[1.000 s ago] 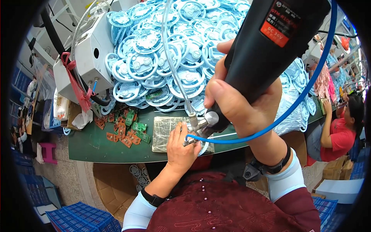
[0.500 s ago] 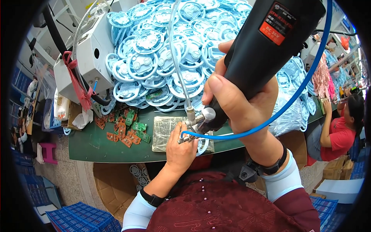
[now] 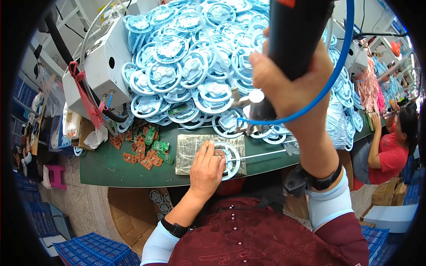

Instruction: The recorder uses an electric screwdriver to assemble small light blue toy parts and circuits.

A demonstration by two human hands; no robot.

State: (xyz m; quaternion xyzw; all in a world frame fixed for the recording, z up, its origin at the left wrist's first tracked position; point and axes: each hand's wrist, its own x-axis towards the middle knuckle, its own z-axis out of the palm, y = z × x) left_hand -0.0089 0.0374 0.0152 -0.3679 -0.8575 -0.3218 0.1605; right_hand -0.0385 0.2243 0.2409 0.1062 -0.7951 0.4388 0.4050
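My left hand [image 3: 205, 172] rests on a light blue, wheel-shaped plastic part [image 3: 238, 160], its fingers together and pressing the part's left side down. The part lies on a tape-wrapped pad [image 3: 186, 150], and a small brown circuit board [image 3: 219, 153] shows inside its ring beside my fingers. My right hand [image 3: 295, 97], smeared by motion, is wrapped round a black electric screwdriver [image 3: 295, 40]. A blue hose [image 3: 330, 91] loops from the metal fitting at its lower end. The screwdriver is up and right of the part, apart from it.
Light blue wheel-shaped parts [image 3: 171, 48] are heaped across the back. Brown and green circuit boards [image 3: 141, 148] lie left of the pad. A grey metal box [image 3: 100, 62] stands at the left. Cardboard boxes [image 3: 128, 217] sit below the green table [image 3: 104, 166]. A co-worker [image 3: 390, 150] sits at the right.
My right hand has lifted the screwdriver up and to the right, away from my left hand. The wheel-shaped part and brown board have come into sight. My left hand stays nearly in place.
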